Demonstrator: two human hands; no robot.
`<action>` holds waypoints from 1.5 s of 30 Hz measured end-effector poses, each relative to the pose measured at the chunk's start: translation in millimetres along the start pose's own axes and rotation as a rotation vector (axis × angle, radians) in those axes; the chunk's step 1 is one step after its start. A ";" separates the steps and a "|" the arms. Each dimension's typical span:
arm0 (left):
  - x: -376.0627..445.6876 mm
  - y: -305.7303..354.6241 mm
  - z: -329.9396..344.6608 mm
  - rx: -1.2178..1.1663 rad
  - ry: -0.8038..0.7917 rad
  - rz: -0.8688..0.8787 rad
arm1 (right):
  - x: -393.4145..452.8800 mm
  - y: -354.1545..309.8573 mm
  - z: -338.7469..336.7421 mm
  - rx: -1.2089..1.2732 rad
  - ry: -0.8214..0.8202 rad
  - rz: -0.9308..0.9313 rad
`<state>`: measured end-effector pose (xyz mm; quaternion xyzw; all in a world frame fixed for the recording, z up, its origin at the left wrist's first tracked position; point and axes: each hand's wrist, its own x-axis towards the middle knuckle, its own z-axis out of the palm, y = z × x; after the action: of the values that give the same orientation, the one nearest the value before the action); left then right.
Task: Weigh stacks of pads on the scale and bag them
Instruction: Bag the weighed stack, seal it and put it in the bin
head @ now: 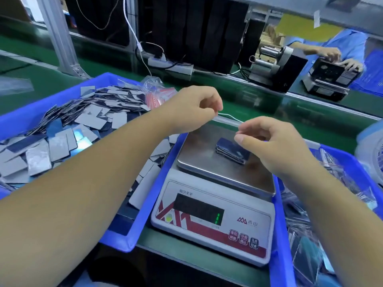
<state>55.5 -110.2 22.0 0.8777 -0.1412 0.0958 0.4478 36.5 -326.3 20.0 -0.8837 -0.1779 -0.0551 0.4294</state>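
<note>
A small stack of dark pads (231, 151) lies on the steel pan of the white scale (209, 222). Above the pan, my left hand (194, 108) and my right hand (275, 143) each pinch one end of a clear plastic bag (228, 120), stretched between them and seen edge-on. The bag hangs just behind and above the stack. A blue bin (62, 94) on the left holds a heap of several loose grey and dark pads (68, 133).
A second blue bin (339, 156) on the right holds bagged pads. A bundle of clear bags (154, 88) lies at the left bin's far edge. Behind runs a green conveyor (269, 100); another person (335, 52) works at a machine across it.
</note>
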 end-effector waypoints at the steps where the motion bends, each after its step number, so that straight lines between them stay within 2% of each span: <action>1: 1.4 -2.5 -0.7 0.009 0.003 -0.013 | 0.5 0.6 -2.4 0.002 0.024 -0.004; 10: 8.2 -8.9 -3.5 0.043 0.091 -0.174 | 2.8 7.0 -6.4 -0.033 0.114 0.003; 19: 8.7 -11.0 -11.1 0.067 0.164 -0.307 | 2.0 4.3 -10.6 -0.006 0.076 0.069; 24: 10.1 -17.4 -15.2 0.126 0.131 -0.435 | 2.8 5.6 -17.8 -0.049 -0.017 0.173; 29: 10.6 -29.1 -30.3 0.449 0.057 -0.536 | 0.1 3.3 -17.3 -0.079 -0.159 0.234; 33: 9.1 -44.3 -43.4 0.618 0.071 -0.587 | 2.3 0.3 -14.9 -0.148 -0.195 0.248; 38: 15.0 -52.5 -31.4 0.558 0.017 -0.550 | -0.9 -5.0 -15.4 -0.188 -0.264 0.280; 40: 16.0 -55.1 -25.5 0.488 0.005 -0.596 | -1.8 -6.4 -15.1 -0.194 -0.284 0.276; 45: 15.1 -50.5 -28.1 0.612 -0.043 -0.610 | 0.3 -9.0 -12.1 -0.263 -0.289 0.276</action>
<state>85.3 -61.6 4.4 0.9734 0.1500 -0.0219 0.1718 34.3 -330.5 34.3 -0.9467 -0.1066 0.1086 0.2840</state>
